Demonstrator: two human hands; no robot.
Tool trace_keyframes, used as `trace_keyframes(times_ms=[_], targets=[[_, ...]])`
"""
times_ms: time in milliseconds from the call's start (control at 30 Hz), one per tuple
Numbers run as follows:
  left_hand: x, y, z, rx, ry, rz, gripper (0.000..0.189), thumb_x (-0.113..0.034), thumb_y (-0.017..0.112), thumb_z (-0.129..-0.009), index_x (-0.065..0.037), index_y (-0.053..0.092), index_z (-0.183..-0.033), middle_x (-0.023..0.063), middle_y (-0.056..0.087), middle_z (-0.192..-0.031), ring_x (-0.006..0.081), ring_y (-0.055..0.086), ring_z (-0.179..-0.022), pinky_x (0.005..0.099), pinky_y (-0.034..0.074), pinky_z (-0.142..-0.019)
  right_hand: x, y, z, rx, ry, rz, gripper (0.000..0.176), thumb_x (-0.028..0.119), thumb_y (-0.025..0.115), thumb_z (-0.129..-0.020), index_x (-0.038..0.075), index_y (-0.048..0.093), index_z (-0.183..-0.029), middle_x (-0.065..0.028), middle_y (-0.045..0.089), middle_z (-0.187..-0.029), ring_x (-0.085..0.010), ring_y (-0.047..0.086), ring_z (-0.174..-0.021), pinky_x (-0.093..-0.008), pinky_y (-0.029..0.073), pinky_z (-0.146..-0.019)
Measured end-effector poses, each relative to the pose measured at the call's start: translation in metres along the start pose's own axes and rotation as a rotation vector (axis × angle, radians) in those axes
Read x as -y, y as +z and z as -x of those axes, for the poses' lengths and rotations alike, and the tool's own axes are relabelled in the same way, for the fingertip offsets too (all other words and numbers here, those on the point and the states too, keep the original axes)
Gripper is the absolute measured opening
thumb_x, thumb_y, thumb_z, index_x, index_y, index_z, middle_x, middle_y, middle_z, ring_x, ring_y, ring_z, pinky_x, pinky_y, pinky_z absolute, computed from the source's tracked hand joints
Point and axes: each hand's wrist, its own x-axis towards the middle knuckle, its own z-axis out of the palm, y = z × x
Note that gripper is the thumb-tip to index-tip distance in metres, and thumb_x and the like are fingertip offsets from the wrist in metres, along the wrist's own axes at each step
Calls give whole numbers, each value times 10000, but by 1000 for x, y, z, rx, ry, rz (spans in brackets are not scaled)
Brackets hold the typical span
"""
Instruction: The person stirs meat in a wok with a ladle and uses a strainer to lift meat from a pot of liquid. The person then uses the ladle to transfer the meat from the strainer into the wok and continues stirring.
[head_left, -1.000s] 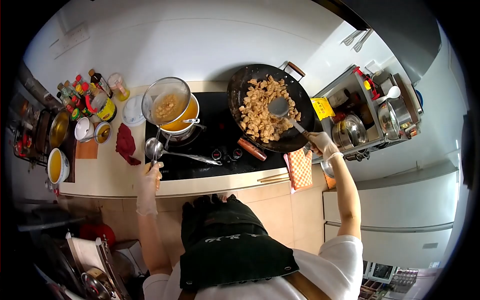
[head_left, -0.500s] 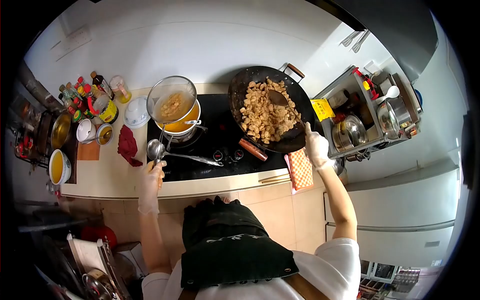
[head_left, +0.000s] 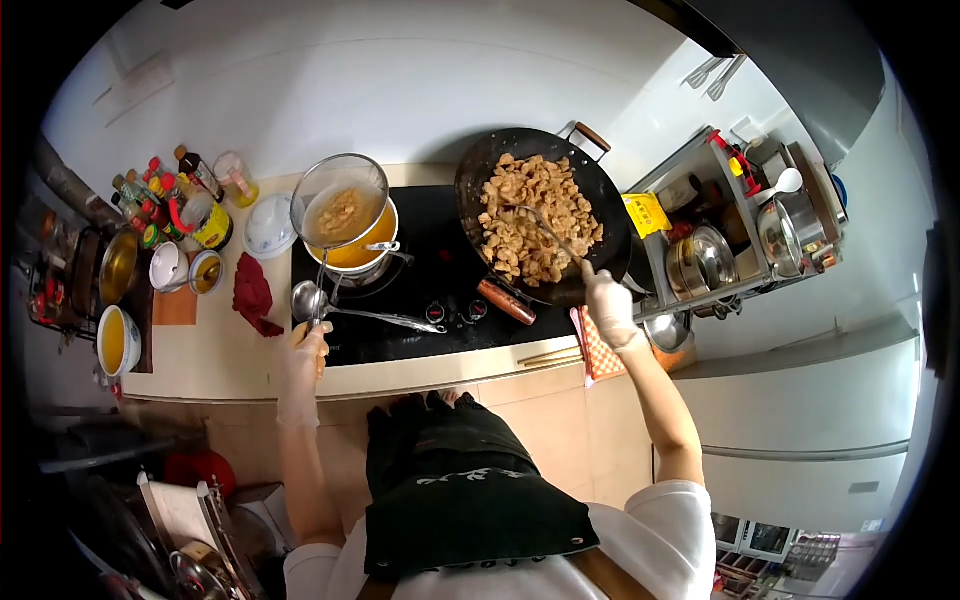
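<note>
**Item:** black round iron wok (head_left: pixel 612 222) on the black glass cooktop (head_left: pixel 440 252), with its wooden stub handle toward the person.

**Contents:** golden-brown, irregular bite-size pieces (head_left: pixel 535 215), glossy, heaped across most of the bowl. Judging by colour, the frying looks well along. All the pieces are in the wok, and nothing plated is in view.

**Right hand** (head_left: pixel 607 305), in a thin translucent glove: fingers wrapped tight round the end of the long-handled steel spatula (head_left: pixel 548 235). Its blade lies among the pieces near the wok's middle.

**Left hand** (head_left: pixel 306 348), gloved likewise: fingers closed round the handle end of the round wire-mesh strainer (head_left: pixel 340 200). The strainer rests across the steel pot of orange-yellow liquid (head_left: pixel 366 268) and holds a small lot of pale fried bits.

**Nearby:**
- polished steel ladle (head_left: pixel 312 297), lying on the cooktop just in front of the pot
- crumpled dark-red cloth (head_left: pixel 252 292) on the beige counter (head_left: pixel 215 345)
- orange checked pot holder (head_left: pixel 603 345) at the counter edge
- cluster of condiment bottles (head_left: pixel 170 195) against the wall
- white bowl of yellow liquid (head_left: pixel 113 340) — far left
</note>
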Motion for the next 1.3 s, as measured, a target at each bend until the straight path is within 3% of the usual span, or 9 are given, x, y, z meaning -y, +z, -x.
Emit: trace_keyframes(times_ms=[267,367,467,533,567,667,733,1200,1300], targets=[[7,6,-11,-32,-27,49,216,-185,501,-944,-25,645,-962,-44,436,-578,31,336,-396,205,238,-365,2,-75,52,118,-33,45,458,21,523,-845,131,552,-1289,-144,600,-778,-245,623,-518,-305,520,-459],[5,7,-12,-19,-20,23,216,-186,489,-951,-33,642,-950,-46,451,-581,23,341,-391,204,260,-366,25,-35,45,38,-70,178,501,53,521,-841,152,504,-1332,-124,599,-808,-254,660,-706,-502,510,-802],[-2,10,-10,-28,-20,-2,208,-192,501,-942,-43,645,-949,-48,455,-580,24,344,-387,203,262,-365,17,-25,39,76,-25,79,488,38,526,-833,146,532,-1309,-107,572,-762,-251,628,-651,-430,529,-711],[-9,11,-9,-35,-30,-17,200,-193,508,-935,-49,647,-946,-49,456,-579,25,348,-387,202,263,-365,10,-45,41,108,110,-152,475,23,533,-830,111,540,-1297,-115,595,-825,-267,652,-739,-549,471,-896],[-10,12,-8,-41,-39,-17,196,-193,512,-932,-52,648,-944,-49,457,-578,25,350,-387,201,264,-365,5,-48,48,-19,97,-250,481,-7,555,-807,107,556,-1274,-125,591,-810,-276,640,-665,-417,524,-840],[-7,12,-8,-39,-39,0,192,-190,516,-924,-52,648,-947,-49,459,-576,27,357,-385,201,270,-362,11,-70,59,5,135,-235,489,-24,550,-798,130,570,-1261,-106,548,-723,-268,611,-566,-399,540,-806],[-9,14,-6,-49,-51,-18,191,-191,519,-919,-51,648,-942,-48,462,-575,28,359,-380,201,274,-359,23,-80,54,-16,-28,10,547,-34,532,-795,128,540,-1317,-198,626,-875,-287,644,-592,-327,528,-521],[-2,9,-7,-28,-26,-19,214,-211,506,-932,-55,652,-949,-52,460,-590,24,353,-394,201,281,-373,16,-101,69,167,60,-10,603,-43,518,-785,247,545,-1313,-151,626,-849,-238,616,-522,-314,503,-464],[-5,12,-7,-29,-43,-49,222,-213,500,-936,-54,653,-949,-51,462,-596,23,352,-399,200,285,-385,28,-40,77,34,-71,176,507,-22,539,-803,76,536,-1300,-87,550,-675,-180,575,-464,-320,497,-452]])
